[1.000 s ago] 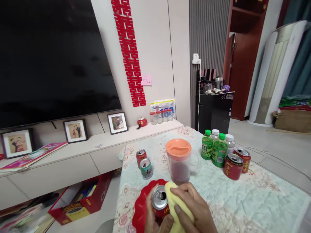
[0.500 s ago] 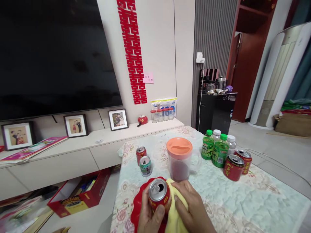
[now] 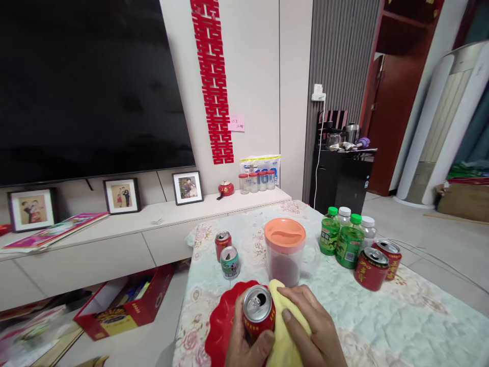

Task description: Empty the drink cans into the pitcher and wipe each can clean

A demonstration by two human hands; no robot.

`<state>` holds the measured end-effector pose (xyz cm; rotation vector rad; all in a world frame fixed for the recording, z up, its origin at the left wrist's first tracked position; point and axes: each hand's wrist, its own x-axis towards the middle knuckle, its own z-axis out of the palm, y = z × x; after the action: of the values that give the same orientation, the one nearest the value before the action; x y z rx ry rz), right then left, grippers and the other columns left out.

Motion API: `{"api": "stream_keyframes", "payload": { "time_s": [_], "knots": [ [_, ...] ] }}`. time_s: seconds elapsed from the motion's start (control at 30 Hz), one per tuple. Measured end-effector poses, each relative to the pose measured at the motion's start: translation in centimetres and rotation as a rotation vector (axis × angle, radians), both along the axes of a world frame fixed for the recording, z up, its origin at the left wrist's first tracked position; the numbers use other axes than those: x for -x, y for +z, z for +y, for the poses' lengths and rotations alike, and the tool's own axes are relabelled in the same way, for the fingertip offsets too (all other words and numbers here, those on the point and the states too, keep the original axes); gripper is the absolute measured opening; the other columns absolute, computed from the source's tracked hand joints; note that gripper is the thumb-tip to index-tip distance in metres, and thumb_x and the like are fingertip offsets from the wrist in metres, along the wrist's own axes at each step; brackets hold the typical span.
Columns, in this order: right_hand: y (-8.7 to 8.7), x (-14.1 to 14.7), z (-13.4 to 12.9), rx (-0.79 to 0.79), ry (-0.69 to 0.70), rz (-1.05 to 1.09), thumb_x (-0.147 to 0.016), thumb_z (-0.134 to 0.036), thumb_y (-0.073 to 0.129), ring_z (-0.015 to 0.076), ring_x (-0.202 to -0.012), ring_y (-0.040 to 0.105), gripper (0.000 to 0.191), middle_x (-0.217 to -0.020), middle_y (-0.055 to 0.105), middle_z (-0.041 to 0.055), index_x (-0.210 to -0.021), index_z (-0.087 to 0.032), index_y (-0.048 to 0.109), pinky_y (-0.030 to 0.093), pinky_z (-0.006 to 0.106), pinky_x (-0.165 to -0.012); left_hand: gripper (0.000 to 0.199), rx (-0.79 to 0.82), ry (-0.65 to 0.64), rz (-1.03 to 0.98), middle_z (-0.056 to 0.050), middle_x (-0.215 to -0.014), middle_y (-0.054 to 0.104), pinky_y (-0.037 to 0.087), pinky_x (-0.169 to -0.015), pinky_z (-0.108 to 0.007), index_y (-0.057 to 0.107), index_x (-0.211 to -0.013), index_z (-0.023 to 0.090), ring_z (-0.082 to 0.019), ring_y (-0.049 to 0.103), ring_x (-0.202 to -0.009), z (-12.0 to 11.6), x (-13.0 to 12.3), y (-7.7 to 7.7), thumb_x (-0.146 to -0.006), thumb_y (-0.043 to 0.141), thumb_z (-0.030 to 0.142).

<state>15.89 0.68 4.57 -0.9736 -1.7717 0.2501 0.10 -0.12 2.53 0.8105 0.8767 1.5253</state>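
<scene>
My left hand is wrapped round an opened red drink can, which it holds upright with the top towards me. In my right hand a yellow cloth is bunched and pressed to the can's right side. Below the can lies a red scalloped tray, partly covered by my hands. Just beyond stands a clear pitcher with an orange lid. To its left are another red can and a short green can.
Green-capped bottles and white-capped bottles stand on the right of the floral tablecloth, beside two red cans. A low cabinet with photo frames runs behind on the left. An open red box sits on the floor.
The can, the cloth and both hands have shifted slightly right in the picture. The right hand lies flatter over the cloth against the can. The camera view has turned a little.
</scene>
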Motion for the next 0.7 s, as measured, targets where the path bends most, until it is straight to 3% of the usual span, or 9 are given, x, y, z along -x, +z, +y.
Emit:
{"api": "stream_keyframes", "payload": {
  "time_s": [0.17,0.27,0.47,0.7],
  "knots": [
    [0.0,-0.4,-0.2,-0.097,-0.042,-0.024,-0.098,-0.015,0.057,0.0167,-0.102,0.071,0.040,-0.111,0.066,0.0072,-0.137,-0.027,0.059,0.058,0.021,-0.087,0.083,-0.019,-0.161,-0.020,-0.015,-0.117,0.076,0.056,-0.099,-0.048,0.063,-0.126,0.022,-0.039,0.070,-0.115,1.1,-1.0,1.3,-0.058,0.091,0.060],
    [-0.6,-0.6,0.4,-0.127,-0.070,-0.048,-0.097,-0.014,0.057,0.0181,-0.102,0.071,0.044,-0.111,0.065,0.0084,-0.139,-0.026,0.057,0.059,0.023,-0.087,0.085,-0.059,-0.160,-0.011,-0.015,-0.122,0.075,0.054,-0.103,-0.048,0.063,-0.130,0.023,-0.039,0.069,-0.118,1.9,-1.5,1.4,-0.059,0.090,0.062],
    [-1.6,-0.8,1.7,-0.040,-0.049,-0.090,-0.098,-0.014,0.052,0.0178,-0.103,0.071,0.040,-0.110,0.066,0.0072,-0.136,-0.027,0.058,0.059,0.024,-0.089,0.079,-0.141,-0.114,0.000,-0.014,-0.131,0.071,0.044,-0.116,-0.051,0.063,-0.137,0.025,-0.041,0.057,-0.136,2.5,-0.7,-1.0,-0.071,0.081,0.064],
    [-2.5,-0.1,2.4,0.105,-0.011,-0.124,-0.099,-0.016,0.047,0.0172,-0.090,0.072,0.037,-0.095,0.068,0.0051,-0.132,-0.024,0.064,0.060,0.025,-0.081,0.081,-0.218,-0.016,0.053,-0.016,-0.128,0.071,0.053,-0.106,-0.047,0.061,-0.135,0.020,-0.038,0.067,-0.121,2.9,0.1,-3.0,-0.071,0.082,0.064]
  ]
}}
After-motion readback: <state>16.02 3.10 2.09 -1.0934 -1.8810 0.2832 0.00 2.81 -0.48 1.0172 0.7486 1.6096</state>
